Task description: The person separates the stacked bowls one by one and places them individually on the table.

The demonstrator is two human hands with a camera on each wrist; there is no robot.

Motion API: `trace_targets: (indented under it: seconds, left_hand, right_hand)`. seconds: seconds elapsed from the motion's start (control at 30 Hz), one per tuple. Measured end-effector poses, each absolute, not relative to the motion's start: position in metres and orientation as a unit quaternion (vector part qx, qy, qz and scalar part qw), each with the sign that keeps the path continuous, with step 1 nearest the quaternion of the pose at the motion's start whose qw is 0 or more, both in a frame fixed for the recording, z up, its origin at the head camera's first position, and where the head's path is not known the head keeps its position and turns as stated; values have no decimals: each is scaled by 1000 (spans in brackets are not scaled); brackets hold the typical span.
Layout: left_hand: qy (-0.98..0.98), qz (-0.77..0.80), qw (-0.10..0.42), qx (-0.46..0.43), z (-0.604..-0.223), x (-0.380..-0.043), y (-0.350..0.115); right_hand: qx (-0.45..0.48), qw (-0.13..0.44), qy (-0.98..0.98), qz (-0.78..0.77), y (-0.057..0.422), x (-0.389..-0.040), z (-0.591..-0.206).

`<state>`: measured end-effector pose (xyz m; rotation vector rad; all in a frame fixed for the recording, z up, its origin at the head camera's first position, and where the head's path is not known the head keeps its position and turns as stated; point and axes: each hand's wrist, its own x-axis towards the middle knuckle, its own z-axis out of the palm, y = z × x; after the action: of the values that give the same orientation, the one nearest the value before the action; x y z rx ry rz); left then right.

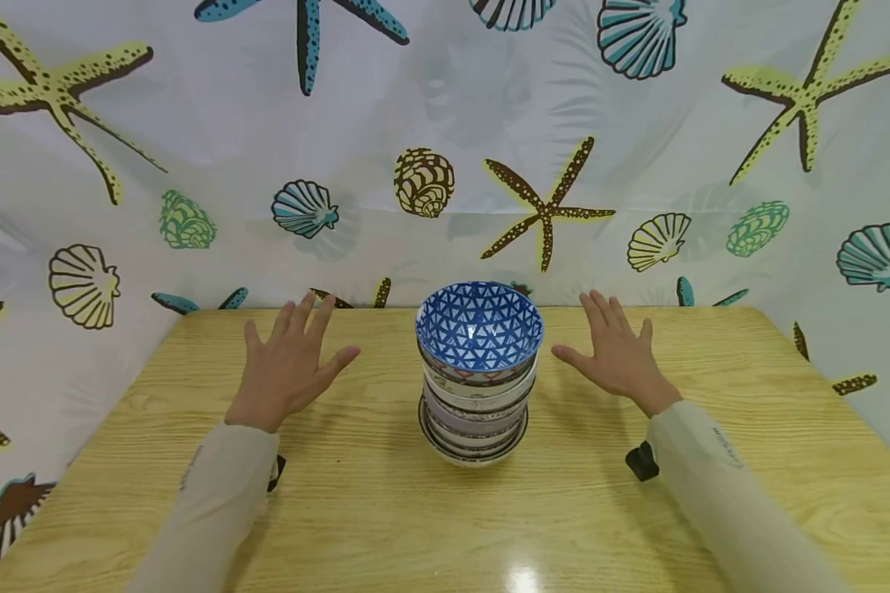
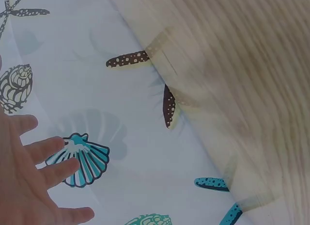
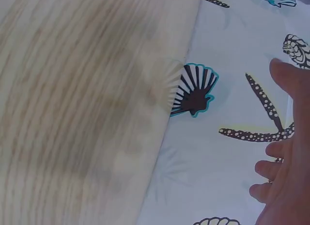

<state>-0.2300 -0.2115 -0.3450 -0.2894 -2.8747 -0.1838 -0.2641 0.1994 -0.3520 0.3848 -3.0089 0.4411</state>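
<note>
A tall stack of bowls (image 1: 475, 412) stands in the middle of the wooden table. On top lies a blue bowl (image 1: 480, 325) with white triangles inside, tilted a little toward the camera. Below it, several paler bowls show only their rims and sides. To the left of the stack, my left hand (image 1: 285, 362) is held above the table with fingers spread, touching nothing. My right hand (image 1: 617, 350) hovers on the other side, thumb toward the blue bowl but apart from it. Both wrist views show the left fingers (image 2: 55, 174) and right thumb (image 3: 288, 77) free of any object.
The wooden table (image 1: 341, 527) ends at a white cloth (image 1: 237, 165) printed with shells and starfish, which hangs behind it and along both sides. A small black piece (image 1: 642, 461) sits at the right cuff, and a similar one (image 1: 276, 473) at the left.
</note>
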Motion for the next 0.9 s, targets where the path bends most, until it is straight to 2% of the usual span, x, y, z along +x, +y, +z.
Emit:
trace_targets:
  seconds: [0.37,0.63,0.9]
  left_hand:
    - [-972,-109,157,-136,-337,-221,-203]
    - [-965,-141,156,-155,-330,-216,-194]
    - [-953,-212,125,-179,-322,-208,-184]
  right_hand:
    - [161,54,-965,201,194,-249,-330]
    - [190,67,-951,234,186,-239,-312]
    - [188,19,-934,302,184,-228,-294]
